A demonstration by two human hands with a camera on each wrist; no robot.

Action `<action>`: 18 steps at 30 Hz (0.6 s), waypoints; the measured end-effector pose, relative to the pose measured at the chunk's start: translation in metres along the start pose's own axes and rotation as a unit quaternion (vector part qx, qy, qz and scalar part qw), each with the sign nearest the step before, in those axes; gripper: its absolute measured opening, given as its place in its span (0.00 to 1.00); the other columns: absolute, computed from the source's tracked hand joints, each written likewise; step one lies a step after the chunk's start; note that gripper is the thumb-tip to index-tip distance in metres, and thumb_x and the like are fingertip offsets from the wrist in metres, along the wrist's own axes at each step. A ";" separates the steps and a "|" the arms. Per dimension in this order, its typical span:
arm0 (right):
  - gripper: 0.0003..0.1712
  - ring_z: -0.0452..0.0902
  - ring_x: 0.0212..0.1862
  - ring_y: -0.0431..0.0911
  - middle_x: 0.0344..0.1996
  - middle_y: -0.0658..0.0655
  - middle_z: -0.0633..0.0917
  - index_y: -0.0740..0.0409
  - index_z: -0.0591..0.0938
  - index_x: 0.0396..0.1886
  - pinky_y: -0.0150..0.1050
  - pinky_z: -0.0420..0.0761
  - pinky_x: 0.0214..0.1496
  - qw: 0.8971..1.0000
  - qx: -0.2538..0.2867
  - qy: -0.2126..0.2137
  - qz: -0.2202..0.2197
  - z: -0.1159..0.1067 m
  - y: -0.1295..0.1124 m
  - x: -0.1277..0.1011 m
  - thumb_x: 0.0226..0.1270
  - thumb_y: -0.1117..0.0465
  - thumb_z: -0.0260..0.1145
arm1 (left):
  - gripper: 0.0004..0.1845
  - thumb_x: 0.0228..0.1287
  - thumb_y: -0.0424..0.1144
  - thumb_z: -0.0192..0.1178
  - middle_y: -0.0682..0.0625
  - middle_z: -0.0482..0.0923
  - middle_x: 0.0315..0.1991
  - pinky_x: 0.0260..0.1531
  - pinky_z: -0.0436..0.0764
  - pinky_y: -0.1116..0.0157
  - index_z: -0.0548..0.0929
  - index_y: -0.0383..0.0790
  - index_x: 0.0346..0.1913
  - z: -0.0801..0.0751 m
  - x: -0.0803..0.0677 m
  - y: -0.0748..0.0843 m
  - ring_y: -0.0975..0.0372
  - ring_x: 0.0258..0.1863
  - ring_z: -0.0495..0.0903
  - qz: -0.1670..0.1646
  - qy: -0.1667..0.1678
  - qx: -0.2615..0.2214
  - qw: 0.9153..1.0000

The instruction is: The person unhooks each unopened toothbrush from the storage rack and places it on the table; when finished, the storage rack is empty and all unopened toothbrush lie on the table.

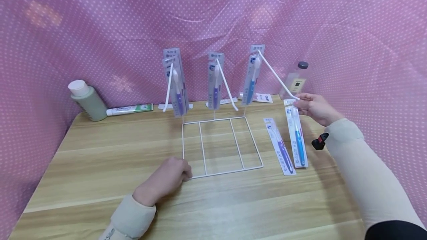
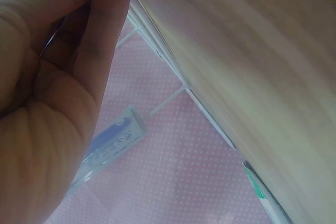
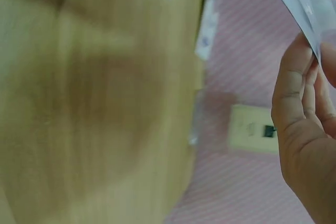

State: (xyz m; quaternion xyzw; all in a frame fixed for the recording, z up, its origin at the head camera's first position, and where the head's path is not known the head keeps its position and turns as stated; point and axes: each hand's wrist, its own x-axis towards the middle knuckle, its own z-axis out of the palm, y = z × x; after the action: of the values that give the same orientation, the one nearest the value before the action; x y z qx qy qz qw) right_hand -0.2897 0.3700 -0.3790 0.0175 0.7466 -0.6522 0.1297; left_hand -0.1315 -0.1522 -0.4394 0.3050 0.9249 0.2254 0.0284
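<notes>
A white wire display rack (image 1: 244, 169) stands on the wooden table, with packaged toothbrushes hung on its three prongs. My left hand (image 1: 168, 177) grips the front left corner of its base; in the left wrist view thumb and finger (image 2: 107, 30) meet at the wire. On the right, my right hand (image 1: 315, 108) pinches the top of a packaged blue toothbrush (image 1: 298, 136), right at the tip of the right prong (image 1: 273, 70). The right wrist view shows the pack's edge (image 3: 296, 9) between thumb and fingers. Beside it, a packaged purple toothbrush (image 1: 280, 147) lies on the table.
A green bottle with a white cap (image 1: 90, 103) and a toothpaste tube (image 1: 130, 109) are at the back left. More tubes (image 1: 263, 98) lie behind the rack. A clear bottle with a black cap (image 1: 296, 82) stands behind my right hand. Pink dotted cloth (image 1: 213, 14) surrounds the table.
</notes>
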 end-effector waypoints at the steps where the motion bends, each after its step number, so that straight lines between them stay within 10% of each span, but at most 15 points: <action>1: 0.08 0.83 0.42 0.36 0.40 0.44 0.85 0.57 0.77 0.52 0.30 0.85 0.47 1.000 0.001 -0.003 0.008 -0.001 0.004 0.004 0.78 0.67 0.64 | 0.12 0.58 0.21 0.69 0.54 0.89 0.31 0.38 0.86 0.65 0.92 0.43 0.31 0.000 0.000 0.000 0.65 0.34 0.85 0.000 0.000 0.001 1.000; 11: 0.34 0.81 0.40 0.34 0.39 0.45 0.84 0.74 0.60 0.75 0.30 0.85 0.48 0.990 -0.124 -0.032 0.061 0.005 0.036 0.031 0.80 0.64 0.62 | 0.12 0.56 0.20 0.69 0.54 0.88 0.30 0.36 0.86 0.66 0.92 0.43 0.30 0.001 0.001 0.000 0.66 0.33 0.84 0.011 0.003 0.005 1.000; 18: 0.33 0.81 0.40 0.38 0.42 0.52 0.83 0.77 0.61 0.75 0.32 0.87 0.48 0.984 -0.155 -0.023 0.082 0.018 0.041 0.042 0.78 0.67 0.62 | 0.12 0.57 0.20 0.69 0.54 0.89 0.31 0.36 0.86 0.66 0.92 0.43 0.31 0.001 0.002 -0.001 0.66 0.33 0.84 0.003 -0.001 0.002 1.000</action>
State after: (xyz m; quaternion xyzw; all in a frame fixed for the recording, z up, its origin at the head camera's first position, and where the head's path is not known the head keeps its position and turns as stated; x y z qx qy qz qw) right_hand -0.3195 0.3521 -0.4297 0.0438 0.8317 -0.5156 0.2011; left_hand -0.1332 -0.1516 -0.4409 0.3085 0.9242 0.2231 0.0282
